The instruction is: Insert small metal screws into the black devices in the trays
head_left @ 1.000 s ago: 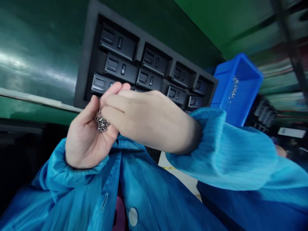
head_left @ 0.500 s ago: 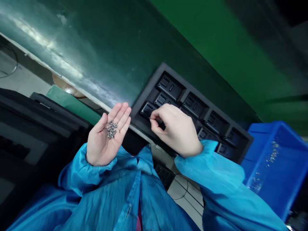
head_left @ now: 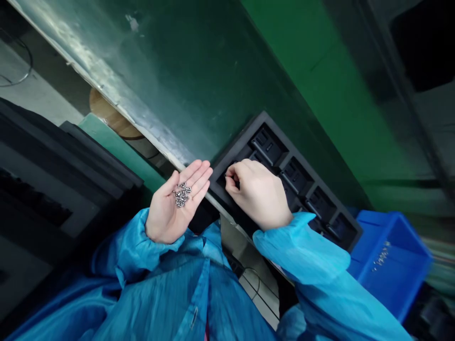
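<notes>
My left hand (head_left: pixel 177 203) is palm up with its fingers stretched out. A small heap of shiny metal screws (head_left: pixel 182 194) lies on that palm. My right hand (head_left: pixel 261 194) is closed in a pinch over the near left end of a black tray (head_left: pixel 265 118). A tiny metal tip, seemingly of a screw (head_left: pixel 225 175), shows at its thumb and forefinger. Black plastic parts (head_left: pixel 268 146) sit in the tray's compartments. The part directly under my right fingers is mostly hidden.
The tray rests on a green worktable (head_left: pixel 185 85) near its worn front edge. To the right stands a blue bin (head_left: pixel 377 227) with small metal pieces inside. Dark stacked trays (head_left: pixel 106 161) and a round wooden stool seat (head_left: pixel 113 116) are at the left.
The view has shifted and turned, so the tray and left hand appear further right. The right hand stays pinched at the tray's left end; the screws remain on the left palm.
</notes>
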`<state>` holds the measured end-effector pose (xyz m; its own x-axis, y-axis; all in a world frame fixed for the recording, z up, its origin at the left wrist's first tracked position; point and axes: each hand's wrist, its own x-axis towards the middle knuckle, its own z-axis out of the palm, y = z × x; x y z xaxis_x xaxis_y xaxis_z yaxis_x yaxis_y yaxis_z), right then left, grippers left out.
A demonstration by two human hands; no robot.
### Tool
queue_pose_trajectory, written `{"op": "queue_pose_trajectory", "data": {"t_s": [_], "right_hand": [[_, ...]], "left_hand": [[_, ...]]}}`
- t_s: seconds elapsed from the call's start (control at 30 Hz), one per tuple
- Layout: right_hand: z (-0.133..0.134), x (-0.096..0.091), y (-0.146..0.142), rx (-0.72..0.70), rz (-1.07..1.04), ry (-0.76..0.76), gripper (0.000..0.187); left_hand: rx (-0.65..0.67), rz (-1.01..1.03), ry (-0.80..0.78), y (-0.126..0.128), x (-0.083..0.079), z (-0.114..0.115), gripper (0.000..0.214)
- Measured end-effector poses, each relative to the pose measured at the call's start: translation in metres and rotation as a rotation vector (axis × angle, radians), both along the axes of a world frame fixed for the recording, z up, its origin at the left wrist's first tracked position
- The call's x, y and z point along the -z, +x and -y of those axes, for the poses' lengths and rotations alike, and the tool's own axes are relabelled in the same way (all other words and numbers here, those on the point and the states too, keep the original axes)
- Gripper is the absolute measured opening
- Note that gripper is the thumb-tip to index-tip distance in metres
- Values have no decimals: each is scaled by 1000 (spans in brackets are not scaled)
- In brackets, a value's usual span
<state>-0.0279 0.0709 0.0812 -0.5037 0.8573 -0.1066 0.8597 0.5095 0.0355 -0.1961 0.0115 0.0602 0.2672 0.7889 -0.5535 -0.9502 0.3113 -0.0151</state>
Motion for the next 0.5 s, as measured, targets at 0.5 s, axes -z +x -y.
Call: {"op": "queue_pose_trajectory", "data": {"t_s": [0.5], "right_hand": [[11, 4, -6, -145, 81, 191, 12]], "left_hand": [[-6, 26, -7, -2, 3, -1, 54]]}}
